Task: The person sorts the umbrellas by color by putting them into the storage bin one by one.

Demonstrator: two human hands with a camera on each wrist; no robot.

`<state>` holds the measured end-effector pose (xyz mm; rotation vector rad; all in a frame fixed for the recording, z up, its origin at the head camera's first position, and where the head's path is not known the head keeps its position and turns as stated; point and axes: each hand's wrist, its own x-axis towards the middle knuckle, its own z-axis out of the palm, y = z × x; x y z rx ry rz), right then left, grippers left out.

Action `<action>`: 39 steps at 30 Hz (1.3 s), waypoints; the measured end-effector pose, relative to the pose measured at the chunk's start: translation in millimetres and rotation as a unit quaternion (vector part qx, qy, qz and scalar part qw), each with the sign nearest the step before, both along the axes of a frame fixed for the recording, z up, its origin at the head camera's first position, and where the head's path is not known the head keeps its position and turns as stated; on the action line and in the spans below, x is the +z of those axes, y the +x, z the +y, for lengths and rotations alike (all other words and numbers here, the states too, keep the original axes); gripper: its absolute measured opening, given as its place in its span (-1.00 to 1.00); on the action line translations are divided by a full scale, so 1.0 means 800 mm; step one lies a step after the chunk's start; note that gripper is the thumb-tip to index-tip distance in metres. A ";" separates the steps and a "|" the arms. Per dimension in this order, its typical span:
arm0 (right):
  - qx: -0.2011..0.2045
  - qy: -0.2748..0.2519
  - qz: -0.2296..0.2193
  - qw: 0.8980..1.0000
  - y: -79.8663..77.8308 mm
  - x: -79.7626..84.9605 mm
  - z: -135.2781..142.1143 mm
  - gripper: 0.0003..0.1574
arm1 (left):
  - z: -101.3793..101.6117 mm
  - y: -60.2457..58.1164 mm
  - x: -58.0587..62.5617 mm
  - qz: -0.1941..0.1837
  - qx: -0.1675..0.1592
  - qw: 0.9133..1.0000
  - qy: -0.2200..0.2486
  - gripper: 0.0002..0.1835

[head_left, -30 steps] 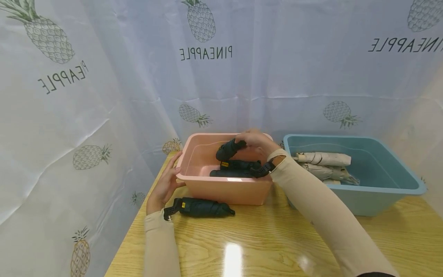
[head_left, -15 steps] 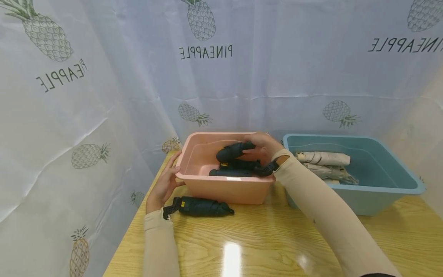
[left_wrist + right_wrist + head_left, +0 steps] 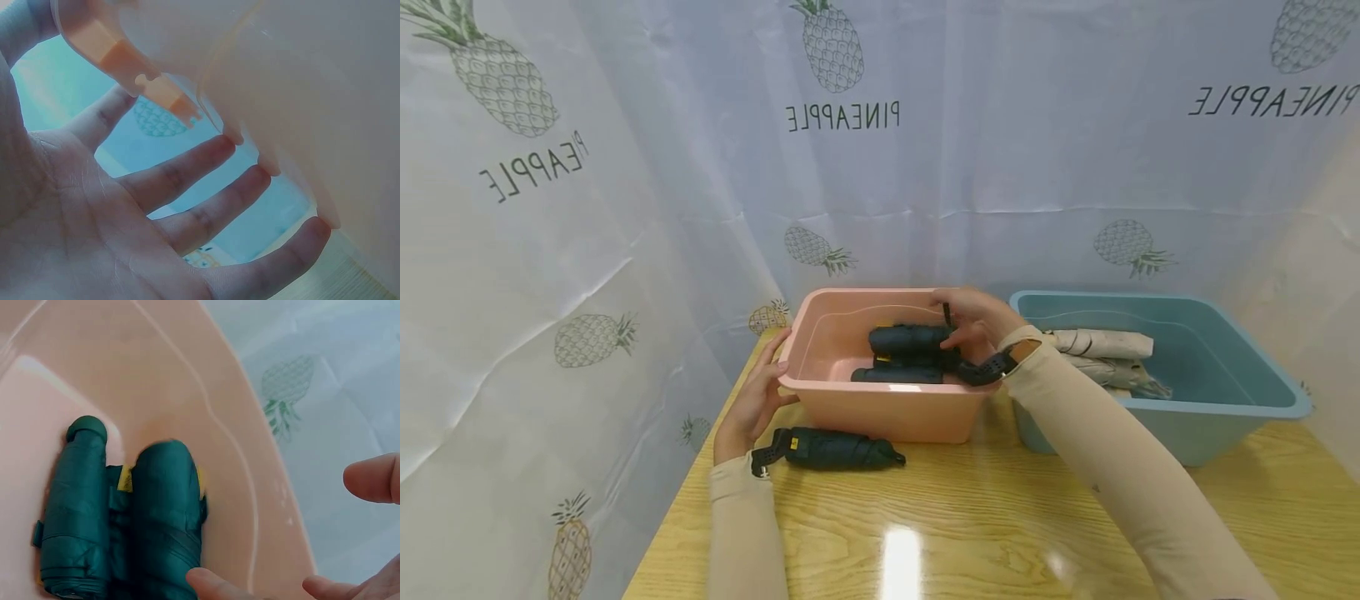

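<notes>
My left hand (image 3: 751, 410) steadies the pink bin (image 3: 883, 415) at its left side. In the left wrist view its fairly straight fingertips touch the outer wall, with the thumb up at the rim. Several dark green folded umbrellas lie in the bin; the top umbrella (image 3: 906, 339) rests over the others, beside a front umbrella (image 3: 897, 376). My right hand (image 3: 976, 312) is over the bin's right end, fingers spread; in the right wrist view one fingertip (image 3: 203, 578) is at the top umbrella's near end. A short dark strap (image 3: 947, 314) shows by those fingers.
Another dark green folded umbrella (image 3: 842, 450) lies on the wooden table (image 3: 820, 533) in front of the pink bin. To the right stands a blue bin (image 3: 1217, 408) with several beige folded umbrellas (image 3: 1101, 342). A pineapple-print curtain (image 3: 962, 183) hangs behind and at the left.
The tilted umbrella in my right hand has come down to lie level on the others. That hand has shifted right and its fingers have come off it. My left hand has stayed put.
</notes>
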<state>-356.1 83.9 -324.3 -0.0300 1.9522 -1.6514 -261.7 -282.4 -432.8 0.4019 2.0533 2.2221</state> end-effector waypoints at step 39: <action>0.318 -0.132 0.321 0.882 0.166 -0.045 -0.021 -0.72 | 0.007 0.006 0.003 -0.004 0.011 1.000 -0.008 -0.33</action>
